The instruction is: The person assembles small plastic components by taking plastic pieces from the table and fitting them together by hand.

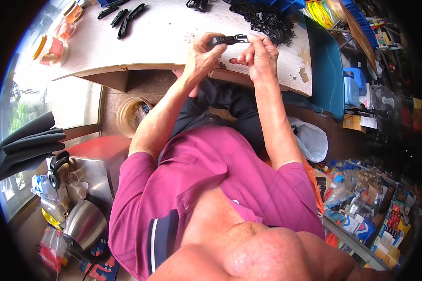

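Note:
Over the near part of the pale worktop [164,37], a black elongated plastic part [230,39] is held level between my two hands. My left hand [202,58] has its fingers wrapped round the thicker left end. At the narrower right end, the thumb and a finger of my right hand [261,58] pinch the part, with another finger stretched out below. Just beyond my right hand lies a heap of small black plastic pieces [269,25]. Several longer black parts [131,21] rest at the far left of the worktop, and a small black cluster [198,5] lies at the far middle.
Orange-lidded jars [49,49] stand at the worktop's left end. A dark teal bin [324,65] adjoins its right edge, and blue crates [281,4] sit at the back. Below are a round tub [132,114] and a white plastic bag [312,140]. A steel kettle [85,225] is at lower left.

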Available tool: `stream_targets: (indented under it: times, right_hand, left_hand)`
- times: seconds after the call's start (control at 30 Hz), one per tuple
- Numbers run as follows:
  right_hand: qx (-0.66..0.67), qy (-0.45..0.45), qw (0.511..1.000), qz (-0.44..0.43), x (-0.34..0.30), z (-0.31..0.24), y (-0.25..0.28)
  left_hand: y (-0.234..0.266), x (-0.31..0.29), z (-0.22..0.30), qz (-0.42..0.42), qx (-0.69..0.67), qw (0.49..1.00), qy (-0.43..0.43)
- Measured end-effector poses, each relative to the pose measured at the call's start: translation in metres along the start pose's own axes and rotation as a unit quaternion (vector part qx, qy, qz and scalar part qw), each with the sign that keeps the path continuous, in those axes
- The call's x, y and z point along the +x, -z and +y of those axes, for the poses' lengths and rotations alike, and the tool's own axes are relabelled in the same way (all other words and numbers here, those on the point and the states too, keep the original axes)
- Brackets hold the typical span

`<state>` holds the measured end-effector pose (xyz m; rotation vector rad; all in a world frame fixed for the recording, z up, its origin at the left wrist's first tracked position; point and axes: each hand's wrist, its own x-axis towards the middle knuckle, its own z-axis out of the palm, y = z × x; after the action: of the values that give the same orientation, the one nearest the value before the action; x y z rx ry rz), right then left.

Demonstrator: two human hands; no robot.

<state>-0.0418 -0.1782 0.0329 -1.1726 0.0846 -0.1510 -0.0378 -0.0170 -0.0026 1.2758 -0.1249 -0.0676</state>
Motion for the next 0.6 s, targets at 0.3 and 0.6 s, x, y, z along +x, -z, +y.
stream_targets:
  times: [0.3, 0.6]
  right_hand:
    - [-0.037, -0.016, 0.999, -0.017, -0.001, 0.014, 0.003]
    - [-0.035, -0.030, 0.999, 0.012, -0.008, 0.021, -0.005]
  left_hand:
    - [-0.002, 0.002, -0.003, -0.057, 0.117, 0.991, -0.006]
    - [-0.008, -0.001, 0.001, -0.016, 0.187, 0.980, -0.066]
